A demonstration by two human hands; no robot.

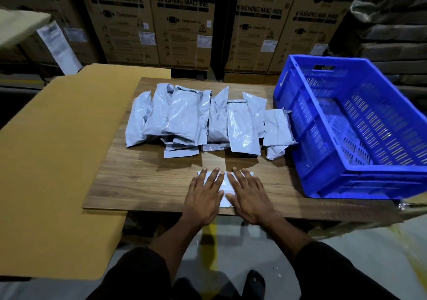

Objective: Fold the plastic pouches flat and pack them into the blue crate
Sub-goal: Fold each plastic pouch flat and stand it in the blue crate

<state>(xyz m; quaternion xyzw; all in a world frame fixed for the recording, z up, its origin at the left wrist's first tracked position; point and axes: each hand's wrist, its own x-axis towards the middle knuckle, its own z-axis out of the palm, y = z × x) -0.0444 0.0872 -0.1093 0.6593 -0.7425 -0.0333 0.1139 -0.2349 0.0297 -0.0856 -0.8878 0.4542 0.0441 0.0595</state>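
A white plastic pouch point(225, 185) lies flat near the front edge of the wooden table point(143, 184). My left hand point(203, 195) and my right hand point(248, 195) both press down on it with straight, spread fingers, side by side, covering most of it. Behind them a heap of several pale grey-blue pouches point(196, 117) spreads across the middle of the table. The blue crate point(360, 124) stands on the right end of the table, tilted a little, and nothing shows inside it.
A large flat sheet of brown cardboard point(62, 161) lies to the left, overlapping the table's edge. Stacked washing machine cartons point(184, 22) form a wall behind the table. Dark stacked sacks point(392, 33) rise at the far right. A yellow floor line runs below the table's front edge.
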